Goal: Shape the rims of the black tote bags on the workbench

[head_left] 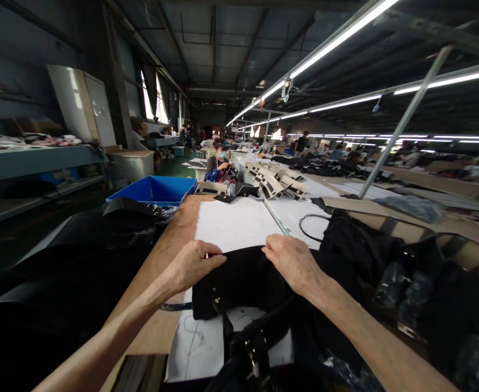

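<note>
A black handbag (239, 277) with straps and gold-coloured metal fittings stretches across the table in front of me. My left hand (196, 264) pinches its far upper edge between thumb and fingers. A short way to the right, my right hand (292, 262) grips the same edge, its fingers curled over it. Between the two hands the edge runs nearly straight. Nearer to me, a dark strap with a metal buckle (253, 359) lies over white sheeting (235, 220). The bag's lower right part merges with other black material, so its outline there is hard to make out.
A blue bin (153, 188) stands beyond the table's left side, near a dark heap of black pieces (72, 256). Cream-and-black panels (274, 179) are piled ahead. More black bags (386, 256) with plastic wrapping crowd the right. A person (220, 166) sits farther along.
</note>
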{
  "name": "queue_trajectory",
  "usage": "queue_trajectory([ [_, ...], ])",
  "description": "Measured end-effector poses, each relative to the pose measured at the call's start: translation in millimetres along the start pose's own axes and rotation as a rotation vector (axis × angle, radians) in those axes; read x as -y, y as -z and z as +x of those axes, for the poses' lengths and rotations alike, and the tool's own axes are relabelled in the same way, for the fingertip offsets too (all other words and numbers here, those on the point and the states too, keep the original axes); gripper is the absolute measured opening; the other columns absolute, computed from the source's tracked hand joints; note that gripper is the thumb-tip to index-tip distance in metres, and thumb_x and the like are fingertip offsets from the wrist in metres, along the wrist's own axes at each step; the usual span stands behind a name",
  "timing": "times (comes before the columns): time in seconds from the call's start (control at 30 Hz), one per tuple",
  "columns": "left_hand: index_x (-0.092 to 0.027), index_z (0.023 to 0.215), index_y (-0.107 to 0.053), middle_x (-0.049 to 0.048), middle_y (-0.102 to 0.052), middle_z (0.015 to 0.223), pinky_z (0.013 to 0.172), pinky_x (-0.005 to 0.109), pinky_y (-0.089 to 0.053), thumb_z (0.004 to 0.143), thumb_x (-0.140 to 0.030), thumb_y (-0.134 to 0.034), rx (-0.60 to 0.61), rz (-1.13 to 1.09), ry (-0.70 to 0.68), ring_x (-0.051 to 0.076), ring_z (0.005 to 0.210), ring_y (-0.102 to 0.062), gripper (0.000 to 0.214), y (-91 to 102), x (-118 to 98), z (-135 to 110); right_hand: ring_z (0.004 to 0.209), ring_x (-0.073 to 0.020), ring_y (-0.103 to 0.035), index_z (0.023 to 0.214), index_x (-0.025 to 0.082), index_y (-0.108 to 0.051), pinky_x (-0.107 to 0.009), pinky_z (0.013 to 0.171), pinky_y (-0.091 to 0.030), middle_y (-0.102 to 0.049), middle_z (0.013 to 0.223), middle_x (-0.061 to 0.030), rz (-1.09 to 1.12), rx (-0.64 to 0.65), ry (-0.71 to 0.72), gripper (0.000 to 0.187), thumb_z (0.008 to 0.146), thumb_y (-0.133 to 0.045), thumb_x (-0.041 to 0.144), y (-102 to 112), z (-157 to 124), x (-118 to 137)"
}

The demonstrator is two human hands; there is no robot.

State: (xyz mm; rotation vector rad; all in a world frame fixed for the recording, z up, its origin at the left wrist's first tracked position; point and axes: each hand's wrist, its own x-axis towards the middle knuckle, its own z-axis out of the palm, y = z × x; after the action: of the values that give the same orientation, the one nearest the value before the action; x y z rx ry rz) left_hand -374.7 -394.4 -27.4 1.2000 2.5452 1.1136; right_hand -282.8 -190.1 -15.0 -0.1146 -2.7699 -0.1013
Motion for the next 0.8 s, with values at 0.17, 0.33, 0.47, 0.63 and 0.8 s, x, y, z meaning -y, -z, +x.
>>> queue_trajectory([
  [0.17, -0.017, 0.068, -0.066, 0.0025, -0.061, 0.061, 0.053, 0.022, -0.031, 0.075, -0.03, -0.046, 0.005, 0.289, -0.05, 0.013, 0.057, -0.051, 0.026, -8.4, -16, 19, 0.063, -0.0149, -0.056, 0.064, 0.018, -0.051, -0.026, 0.054, -0.03, -0.06, 0.068, -0.0006, -0.006, 0.021, -0.02, 0.018, 0.081, -0.047, 0.02, 1, 3, 3],
  [0.33, -0.016, 0.077, -0.064, 0.0096, -0.064, 0.074, 0.061, 0.029, -0.037, 0.076, -0.027, -0.045, 0.067, 0.519, -0.14, 0.023, 0.072, -0.057, 0.022, -27.9, -36, 42, 0.068, -0.0158, -0.056, 0.072, 0.019, -0.05, -0.025, 0.058, -0.032, -0.06, 0.071, -0.0002, 0.096, 0.04, -0.086, 0.006, 0.078, -0.052, 0.022, 6, 3, 1],
  [0.47, -0.016, 0.078, -0.063, 0.0094, -0.064, 0.074, 0.059, 0.029, -0.037, 0.076, -0.028, -0.046, 0.131, 0.545, -0.195, 0.025, 0.074, -0.058, 0.021, -32.6, -44, 52, 0.082, -0.018, -0.056, 0.099, 0.02, -0.044, -0.025, 0.065, -0.036, -0.06, 0.091, -0.003, 0.332, 0.118, -0.283, 0.046, 0.063, -0.067, 0.037, 13, -16, -14],
  [0.63, -0.018, 0.072, -0.062, 0.006, -0.062, 0.068, 0.057, 0.026, -0.035, 0.075, -0.03, -0.047, 0.147, 0.487, -0.231, 0.02, 0.069, -0.056, 0.02, -33.2, -40, 55, 0.083, -0.0205, -0.055, 0.09, 0.021, -0.054, -0.027, 0.066, -0.036, -0.06, 0.09, -0.004, 0.39, 0.19, -0.458, 0.031, 0.069, -0.056, 0.043, 23, -48, -26],
  [0.8, -0.018, 0.068, -0.061, 0.0021, -0.059, 0.062, 0.054, 0.022, -0.033, 0.071, -0.023, -0.047, 0.258, 0.347, -0.274, 0.015, 0.06, -0.051, 0.015, -29.2, -42, 60, 0.075, -0.0182, -0.055, 0.081, 0.024, -0.062, -0.024, 0.059, -0.033, -0.061, 0.077, -0.0008, 0.372, 0.223, -0.458, 0.015, 0.072, -0.052, 0.03, 28, -53, -27],
])
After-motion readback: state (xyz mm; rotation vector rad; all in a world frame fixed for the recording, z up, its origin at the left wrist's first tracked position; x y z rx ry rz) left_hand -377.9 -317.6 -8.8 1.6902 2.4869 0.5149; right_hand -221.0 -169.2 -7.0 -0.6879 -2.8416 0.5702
